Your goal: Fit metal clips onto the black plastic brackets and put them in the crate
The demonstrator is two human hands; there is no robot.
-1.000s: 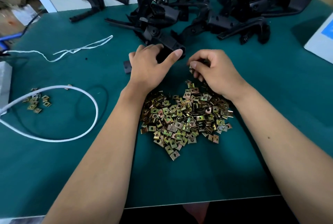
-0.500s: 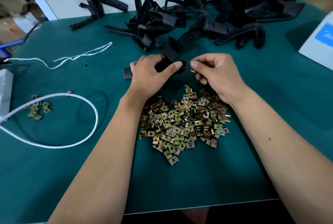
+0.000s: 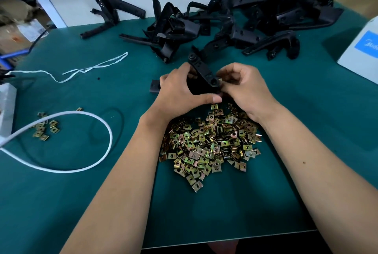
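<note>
My left hand (image 3: 180, 94) grips a black plastic bracket (image 3: 201, 69) just above the table, its long arm pointing away from me. My right hand (image 3: 243, 88) pinches a small metal clip (image 3: 220, 79) against the bracket's near end; my fingers hide most of the clip. Right below my hands lies a big heap of brass-coloured metal clips (image 3: 210, 143). A tangle of several more black brackets (image 3: 245, 22) lies at the back of the green table (image 3: 306, 131). No crate is in view.
A lone bracket (image 3: 114, 14) lies at the back left. A few stray clips (image 3: 44, 129) sit at the left inside a loop of white cable (image 3: 81, 167). A white string (image 3: 92, 67) lies behind it. A white box (image 3: 362, 49) stands at the right edge.
My left hand has lifted and tilted the bracket toward me. My right hand has brought the clip from the heap up against the bracket's end.
</note>
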